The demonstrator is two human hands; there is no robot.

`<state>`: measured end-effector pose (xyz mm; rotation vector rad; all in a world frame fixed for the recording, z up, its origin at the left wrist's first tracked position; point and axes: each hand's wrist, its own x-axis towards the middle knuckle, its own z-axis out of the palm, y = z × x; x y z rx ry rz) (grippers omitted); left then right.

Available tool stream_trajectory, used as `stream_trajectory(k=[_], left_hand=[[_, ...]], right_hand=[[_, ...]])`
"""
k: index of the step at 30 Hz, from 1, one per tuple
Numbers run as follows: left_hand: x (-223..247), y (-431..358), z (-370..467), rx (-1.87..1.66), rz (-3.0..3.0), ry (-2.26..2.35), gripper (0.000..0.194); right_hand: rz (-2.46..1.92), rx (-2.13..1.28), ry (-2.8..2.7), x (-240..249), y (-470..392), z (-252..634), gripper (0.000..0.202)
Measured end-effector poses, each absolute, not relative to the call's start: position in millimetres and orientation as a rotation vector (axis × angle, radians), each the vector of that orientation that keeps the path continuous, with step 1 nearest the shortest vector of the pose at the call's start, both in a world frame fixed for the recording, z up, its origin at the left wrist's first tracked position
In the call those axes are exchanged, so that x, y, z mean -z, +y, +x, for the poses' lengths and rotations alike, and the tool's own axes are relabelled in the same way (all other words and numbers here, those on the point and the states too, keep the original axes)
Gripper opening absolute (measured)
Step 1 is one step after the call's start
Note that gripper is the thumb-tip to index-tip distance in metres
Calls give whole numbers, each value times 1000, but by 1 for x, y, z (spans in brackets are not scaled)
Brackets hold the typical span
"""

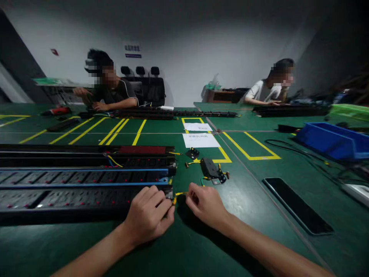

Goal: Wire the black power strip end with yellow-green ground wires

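Several long black power strips (72, 198) with red switches lie side by side on the left, their ends toward the middle. My left hand (151, 213) is closed over the right end of the nearest strip, its fingertips beside a yellow wire (181, 193) that comes out there. My right hand (207, 206) pinches the other end of that wire, just right of the strip; the fingers hide its tip. Beyond my right hand lies a black module (210, 168) with short yellow wires, and a small black part (192, 153) sits behind it.
A phone (296, 206) lies on the green table (245, 246) at the right. Behind it are black cables (305, 152) and a blue bin (328, 140). White paper sheets (201, 141) lie in a yellow-taped area. Two people (115, 90) sit across the table.
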<state>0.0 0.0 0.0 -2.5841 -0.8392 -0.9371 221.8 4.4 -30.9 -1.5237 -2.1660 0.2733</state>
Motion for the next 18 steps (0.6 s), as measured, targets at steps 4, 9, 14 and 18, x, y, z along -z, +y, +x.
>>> stream_trajectory(k=[4, 9, 14, 18], left_hand=[[-1, 2, 2, 807, -2648, -762, 14], [0, 3, 2, 611, -2636, -695, 19], [3, 5, 2, 459, -2637, -741, 16], [4, 5, 3, 434, -2660, -732, 17]], right_hand=[[-1467, -253, -2206, 31, 4, 224, 11], [-1301, -282, -2316, 31, 4, 224, 17], [-1277, -287, -2333, 29, 4, 223, 12], [-1313, -268, -2346, 26, 4, 222, 12]])
